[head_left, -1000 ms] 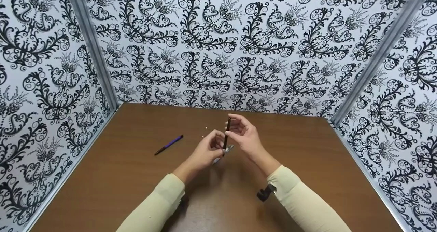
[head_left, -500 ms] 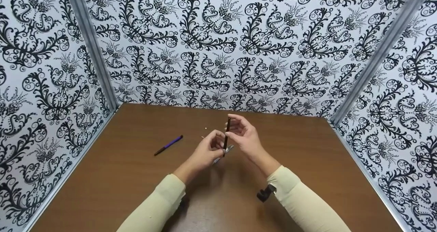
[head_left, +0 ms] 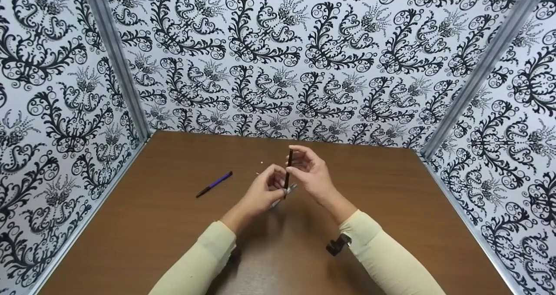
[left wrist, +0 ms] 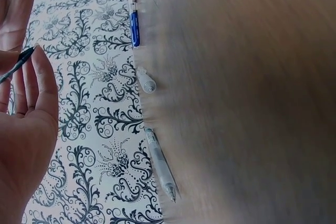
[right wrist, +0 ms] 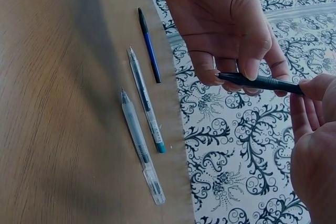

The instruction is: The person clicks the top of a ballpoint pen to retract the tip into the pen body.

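Observation:
A slim black pen [head_left: 288, 173] stands nearly upright between the two hands in the head view. My left hand [head_left: 263, 190] pinches its lower end. Higher up, my right hand [head_left: 313, 172] holds the pen between thumb and fingers. In the right wrist view the black pen [right wrist: 262, 82] lies sideways, its pointed tip at a fingertip of the left hand [right wrist: 226, 30], while the right hand [right wrist: 320, 135] grips the other end. The left wrist view catches only the pen's end [left wrist: 25, 56] by a fingertip.
On the brown table [head_left: 165, 238] a purple-and-black pen [head_left: 215, 184] lies left of the hands. A clear pen with a teal end [right wrist: 144, 99] and a clear pen with a clip [right wrist: 140, 148] lie beneath them. Small white bits [head_left: 262, 162] dot the table behind. Patterned walls [head_left: 269, 60] enclose three sides.

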Demonstrator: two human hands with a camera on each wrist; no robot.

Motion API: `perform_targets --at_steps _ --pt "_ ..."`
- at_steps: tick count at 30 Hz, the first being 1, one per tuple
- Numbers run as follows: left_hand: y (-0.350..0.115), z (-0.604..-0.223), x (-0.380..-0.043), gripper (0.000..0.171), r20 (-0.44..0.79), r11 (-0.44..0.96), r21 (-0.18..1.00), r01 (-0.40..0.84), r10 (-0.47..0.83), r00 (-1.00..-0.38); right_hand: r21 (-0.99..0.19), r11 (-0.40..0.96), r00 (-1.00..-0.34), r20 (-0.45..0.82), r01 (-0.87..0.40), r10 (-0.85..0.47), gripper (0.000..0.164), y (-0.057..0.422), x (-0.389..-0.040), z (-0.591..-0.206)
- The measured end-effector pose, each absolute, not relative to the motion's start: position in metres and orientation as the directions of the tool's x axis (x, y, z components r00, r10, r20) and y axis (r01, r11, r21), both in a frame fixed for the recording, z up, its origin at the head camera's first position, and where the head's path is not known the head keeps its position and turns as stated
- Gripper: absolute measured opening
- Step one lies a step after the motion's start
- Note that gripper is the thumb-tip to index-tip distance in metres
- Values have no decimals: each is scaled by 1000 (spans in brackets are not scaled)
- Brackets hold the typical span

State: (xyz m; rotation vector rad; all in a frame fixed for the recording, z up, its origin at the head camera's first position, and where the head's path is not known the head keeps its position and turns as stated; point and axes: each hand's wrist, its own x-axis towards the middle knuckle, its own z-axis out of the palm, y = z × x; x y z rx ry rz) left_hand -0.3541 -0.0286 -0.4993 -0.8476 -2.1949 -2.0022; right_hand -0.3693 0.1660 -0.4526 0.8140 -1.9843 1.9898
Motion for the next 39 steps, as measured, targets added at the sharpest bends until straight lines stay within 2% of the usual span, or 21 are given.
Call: perform_targets --at_steps 14,21,39 --pt "-26 -497 -353 41 398 4 904 427 354 -846 -867 -79 -843 497 -492 -208 52 167 -368 -452" --pt "-26 -497 -354 41 394 -25 909 416 378 -838 -842 -104 -813 538 -529 -225 62 165 -369 -454" --pt "-26 -499 -353 41 390 -33 912 409 380 -839 -845 -88 -818 533 -527 -215 64 166 -370 -458"
